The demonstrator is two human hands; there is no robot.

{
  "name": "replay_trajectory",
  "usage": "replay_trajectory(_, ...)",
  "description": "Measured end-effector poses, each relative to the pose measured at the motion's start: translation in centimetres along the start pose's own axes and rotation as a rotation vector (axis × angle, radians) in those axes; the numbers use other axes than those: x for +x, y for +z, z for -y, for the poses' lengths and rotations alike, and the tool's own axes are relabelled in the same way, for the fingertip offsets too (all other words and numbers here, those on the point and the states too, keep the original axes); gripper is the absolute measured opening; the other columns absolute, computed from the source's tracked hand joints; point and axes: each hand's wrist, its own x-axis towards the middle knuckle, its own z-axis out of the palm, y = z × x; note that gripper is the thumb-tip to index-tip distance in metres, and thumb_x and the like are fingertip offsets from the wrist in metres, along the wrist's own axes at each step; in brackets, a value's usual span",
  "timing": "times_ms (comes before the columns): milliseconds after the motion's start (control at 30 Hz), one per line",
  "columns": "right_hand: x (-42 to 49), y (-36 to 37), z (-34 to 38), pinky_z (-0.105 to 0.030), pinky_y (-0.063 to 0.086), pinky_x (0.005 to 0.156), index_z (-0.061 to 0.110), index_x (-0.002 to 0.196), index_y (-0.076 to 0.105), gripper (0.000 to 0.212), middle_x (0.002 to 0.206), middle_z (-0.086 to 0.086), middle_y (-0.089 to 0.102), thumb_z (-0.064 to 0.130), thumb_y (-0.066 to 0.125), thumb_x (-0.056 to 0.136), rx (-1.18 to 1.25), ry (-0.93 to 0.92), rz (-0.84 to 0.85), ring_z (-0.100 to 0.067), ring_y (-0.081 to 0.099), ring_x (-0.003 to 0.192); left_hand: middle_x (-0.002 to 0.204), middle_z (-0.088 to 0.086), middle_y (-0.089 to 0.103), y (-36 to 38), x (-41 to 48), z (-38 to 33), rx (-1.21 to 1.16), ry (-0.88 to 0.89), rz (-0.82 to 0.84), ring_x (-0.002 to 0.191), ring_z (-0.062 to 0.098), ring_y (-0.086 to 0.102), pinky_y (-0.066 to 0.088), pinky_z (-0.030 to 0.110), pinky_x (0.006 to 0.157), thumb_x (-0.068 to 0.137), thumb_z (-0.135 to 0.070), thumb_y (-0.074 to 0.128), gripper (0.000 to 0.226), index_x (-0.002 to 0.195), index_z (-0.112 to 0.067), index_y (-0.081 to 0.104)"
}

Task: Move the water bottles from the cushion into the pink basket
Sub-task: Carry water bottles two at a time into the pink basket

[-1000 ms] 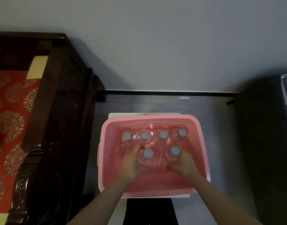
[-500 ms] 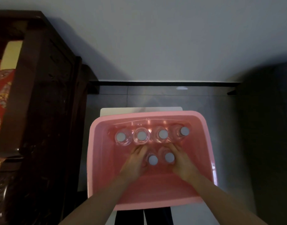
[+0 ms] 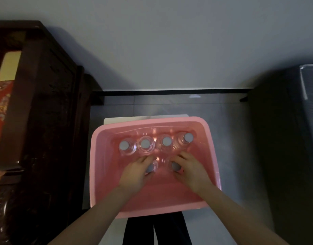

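Observation:
The pink basket (image 3: 97, 167) sits on a white stool in front of me. Several clear water bottles with grey caps stand upright in a row along its far wall; the leftmost bottle (image 3: 124, 146) and the rightmost bottle (image 3: 186, 138) bound that row. Two more bottles stand in front of the row. My left hand (image 3: 134, 174) is wrapped around the front left bottle (image 3: 151, 167). My right hand (image 3: 192, 171) is wrapped around the front right bottle (image 3: 175, 166). The red patterned cushion (image 3: 0, 110) shows at the far left edge, with no bottles visible on it.
A dark carved wooden bench frame (image 3: 46, 121) stands close to the basket's left side. A dark cabinet (image 3: 285, 138) fills the right. Behind the basket are grey floor tiles (image 3: 170, 106) and a pale wall. My dark trouser legs (image 3: 155, 230) show below the basket.
Both hands have pushed the two front bottles closer together and up toward the back row. The view has shifted slightly, showing more of the cabinet on the right.

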Motion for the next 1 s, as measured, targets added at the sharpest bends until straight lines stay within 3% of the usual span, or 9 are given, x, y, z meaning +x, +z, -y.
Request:
replay_trajectory(300,0.5,-2.1,-1.0,-0.029,0.039,0.073,0.008,0.094,0.064,0.022,0.103,-0.007,0.058,0.008,0.064,0.072,-0.116,0.009,-0.055,-0.028,0.053,0.098,0.112,0.003,0.068,-0.3,-0.3,-1.0,0.011,-0.054,0.009,0.097,0.026,0.064,0.050,0.034,0.079,0.077,-0.004,0.061,0.041,0.116,-0.017,0.061)
replay_trajectory(467,0.2,-3.0,-0.6,-0.037,0.046,0.080,0.009,0.108,0.062,0.031,0.114,-0.006,0.057,0.005,0.056,0.078,-0.252,0.025,-0.088,-0.027,0.049,0.108,0.110,0.007,0.068,0.4,1.4,-3.4,-0.016,-0.037,-0.029,0.097,0.031,0.063,0.047,0.034,0.077,0.077,-0.002,0.060,0.038,0.113,-0.012,0.062)
replay_trajectory(567,-0.3,-3.5,-0.1,-0.035,0.051,0.064,0.010,0.085,0.068,0.022,0.092,-0.007,0.065,0.005,0.074,0.064,-0.434,-0.019,-0.119,-0.028,0.060,0.092,0.110,0.007,0.066,1.2,2.7,-5.1,0.003,-0.027,-0.022,0.096,0.031,0.062,0.044,0.035,0.076,0.079,-0.006,0.061,0.033,0.111,-0.011,0.060)
replay_trajectory(667,-0.7,-3.4,-0.2,-0.038,0.053,0.074,0.011,0.070,0.067,0.027,0.075,-0.007,0.067,0.003,0.080,0.048,-0.509,-0.068,-0.131,-0.029,0.064,0.080,0.110,0.010,0.066,2.0,3.3,-6.2,0.024,0.000,0.002,0.098,0.033,0.061,0.046,0.040,0.077,0.081,-0.009,0.060,0.029,0.109,-0.008,0.059)
replay_trajectory(800,-0.2,-3.1,-0.8,-0.040,0.036,0.103,0.011,0.097,0.063,0.025,0.106,-0.009,0.061,0.003,0.059,0.074,-0.519,-0.068,-0.049,-0.029,0.051,0.109,0.111,0.010,0.066,2.4,3.3,-6.3,-0.005,0.002,-0.031,0.099,0.033,0.062,0.047,0.039,0.078,0.080,-0.009,0.063,0.032,0.112,-0.009,0.059)
replay_trajectory(1000,-0.2,-2.9,-0.6,-0.037,0.044,0.077,0.009,0.111,0.055,0.029,0.118,-0.008,0.050,0.004,0.048,0.084,-0.440,-0.002,-0.002,-0.028,0.043,0.115,0.115,0.007,0.066,2.4,2.6,-6.0,-0.103,0.031,-0.055,0.101,0.030,0.062,0.048,0.038,0.084,0.078,-0.002,0.064,0.046,0.121,-0.014,0.058)
